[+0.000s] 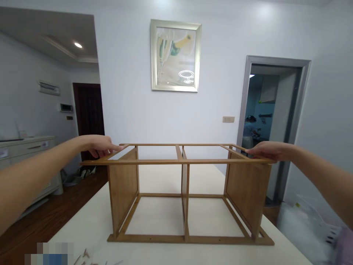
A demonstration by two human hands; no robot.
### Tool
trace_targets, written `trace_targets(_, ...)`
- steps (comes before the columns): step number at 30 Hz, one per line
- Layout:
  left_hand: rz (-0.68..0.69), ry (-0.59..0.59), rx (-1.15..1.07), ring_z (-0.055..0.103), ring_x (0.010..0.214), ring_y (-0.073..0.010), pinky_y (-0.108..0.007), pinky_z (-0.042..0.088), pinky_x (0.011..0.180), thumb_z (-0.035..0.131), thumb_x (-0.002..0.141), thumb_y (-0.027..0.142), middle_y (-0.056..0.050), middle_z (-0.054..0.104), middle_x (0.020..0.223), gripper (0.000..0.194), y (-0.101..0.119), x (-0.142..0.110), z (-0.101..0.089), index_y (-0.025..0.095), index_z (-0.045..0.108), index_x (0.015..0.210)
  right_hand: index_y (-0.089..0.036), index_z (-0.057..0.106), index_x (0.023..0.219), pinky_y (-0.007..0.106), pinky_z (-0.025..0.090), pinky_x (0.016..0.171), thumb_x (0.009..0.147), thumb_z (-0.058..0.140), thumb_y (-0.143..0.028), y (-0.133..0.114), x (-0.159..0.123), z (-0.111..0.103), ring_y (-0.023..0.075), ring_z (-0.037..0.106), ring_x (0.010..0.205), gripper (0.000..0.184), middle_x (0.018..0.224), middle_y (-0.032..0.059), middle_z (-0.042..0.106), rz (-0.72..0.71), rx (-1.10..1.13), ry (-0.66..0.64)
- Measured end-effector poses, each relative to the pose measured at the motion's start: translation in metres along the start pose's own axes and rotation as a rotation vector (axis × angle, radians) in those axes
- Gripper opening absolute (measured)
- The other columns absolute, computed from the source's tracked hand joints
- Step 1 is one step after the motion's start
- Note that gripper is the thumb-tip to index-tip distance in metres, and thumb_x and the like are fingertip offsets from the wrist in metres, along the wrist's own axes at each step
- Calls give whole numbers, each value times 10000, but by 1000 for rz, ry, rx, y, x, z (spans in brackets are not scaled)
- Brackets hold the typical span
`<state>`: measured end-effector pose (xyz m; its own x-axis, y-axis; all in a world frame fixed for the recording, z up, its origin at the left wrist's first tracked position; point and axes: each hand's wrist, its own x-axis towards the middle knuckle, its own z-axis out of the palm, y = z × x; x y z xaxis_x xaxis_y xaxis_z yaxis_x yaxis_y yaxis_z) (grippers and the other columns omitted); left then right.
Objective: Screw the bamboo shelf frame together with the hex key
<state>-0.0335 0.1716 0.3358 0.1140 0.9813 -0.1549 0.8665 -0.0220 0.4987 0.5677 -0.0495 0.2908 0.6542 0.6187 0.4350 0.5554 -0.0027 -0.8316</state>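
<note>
A wooden shelf frame lies on its side on the white table, with a panel at each end and a divider in the middle. At its upper left end, my left hand is closed around the top frame, fingers curled at the end rail. My right hand grips the upper right end in a similar way, its fingertips partly hidden by the wood. Small hardware pieces, perhaps screws, lie at the table's near left edge.
A framed picture hangs on the wall ahead. To the right, a doorway shows a person in another room. A white cabinet stands left, and clear plastic wrapping lies right of the table.
</note>
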Motion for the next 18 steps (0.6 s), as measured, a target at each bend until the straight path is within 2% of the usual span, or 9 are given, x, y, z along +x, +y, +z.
trace_targets(2, 11, -58, 44, 658, 634, -280, -337, 518, 538, 842, 477, 436, -139, 675, 649, 400, 17, -2, 16, 134, 609, 601, -144, 603, 784, 285, 493, 582, 749, 674, -439, -8, 3, 8, 196, 632, 680, 305, 665, 81, 637, 1, -71, -44)
trace_targets(4, -1, -20, 32, 645, 593, -279, -334, 500, 496, 863, 422, 343, -127, 664, 621, 370, 24, -1, 29, 153, 580, 567, -141, 608, 744, 274, 483, 564, 719, 697, -384, -16, 4, 10, 190, 628, 649, 260, 619, 65, 626, 64, -179, -143)
trace_targets(7, -17, 10, -62, 611, 554, -251, -316, 467, 464, 855, 405, 297, -110, 646, 593, 345, 21, 7, 39, 163, 573, 550, -122, 614, 671, 263, 466, 531, 651, 729, -262, -24, 3, 5, 189, 621, 597, 182, 552, 61, 612, 276, -409, -380)
trace_targets(9, -15, -12, -133, 584, 536, -226, -307, 450, 459, 846, 419, 314, -96, 626, 569, 335, 15, 16, 41, 167, 566, 530, -105, 619, 637, 256, 457, 515, 624, 723, -196, -27, 0, 1, 185, 614, 569, 139, 531, 72, 612, 382, -492, -471)
trace_targets(13, 35, -49, -148, 517, 495, -175, -281, 408, 458, 825, 481, 364, -51, 560, 490, 340, 8, 30, 44, 162, 553, 506, -83, 632, 624, 251, 457, 507, 657, 676, -175, -28, -2, 0, 168, 601, 539, 107, 547, 91, 628, 423, -525, -496)
trace_targets(18, 110, -39, -72, 400, 458, -104, -245, 356, 476, 789, 543, 345, -11, 500, 443, 329, 5, 41, 49, 148, 539, 458, -61, 648, 646, 264, 467, 519, 646, 667, -158, -21, 5, 5, 168, 601, 539, 99, 623, 99, 655, 332, -590, -457)
